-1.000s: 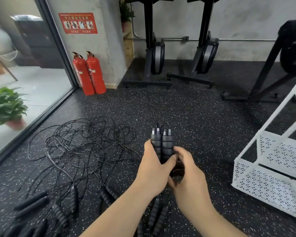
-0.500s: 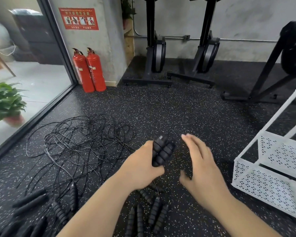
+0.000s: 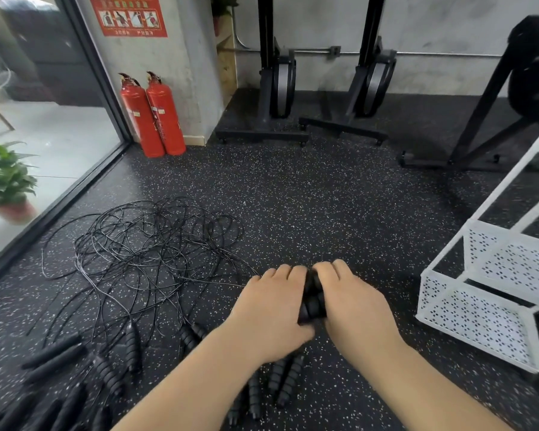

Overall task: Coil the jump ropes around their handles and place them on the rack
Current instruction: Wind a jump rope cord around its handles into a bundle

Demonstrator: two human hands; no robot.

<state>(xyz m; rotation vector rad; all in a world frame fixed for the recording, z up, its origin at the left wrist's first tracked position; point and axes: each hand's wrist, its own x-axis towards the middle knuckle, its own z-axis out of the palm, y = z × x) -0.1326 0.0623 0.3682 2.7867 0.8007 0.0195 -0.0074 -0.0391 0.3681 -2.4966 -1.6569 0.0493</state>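
**Desk:** What do your fingers have hold of?

**Caption writer:** Your fingers [image 3: 288, 273] are curled tight. Those of your left hand [image 3: 271, 309] wrap over a pair of black ridged jump rope handles [image 3: 312, 301] from the 9 o'clock side. Those of your right hand [image 3: 352, 303] close over the same pair from 3 o'clock. Both hands grip it, knuckles almost meeting across the top, above the speckled gym floor [image 3: 324, 213].

**Desk:** Which way does the pair point?

**Caption writer:** Its long axis runs close to the 6-to-12 line, with the far end aimed at 12 o'clock, away from you. The near end leans slightly toward 7, by your left thumb. Only a narrow strip of the handles shows between your hands, so I cannot tell whether cord is wound round them.

**Desk:** And beyond your hands?

**Caption writer:** More loose handles [image 3: 280, 384] lie on the floor under your forearms at 6 o'clock. Others are scattered at 8 o'clock. A tangle of thin black rope [image 3: 156, 250] spreads out at 9 to 10 o'clock. The white perforated rack [image 3: 448, 309] stands at 3 o'clock, near your right hand but apart from it. Two red fire extinguishers [image 3: 151, 116] stand against the wall at 11 o'clock. A potted plant [image 3: 3, 178] sits behind the glass at 9.
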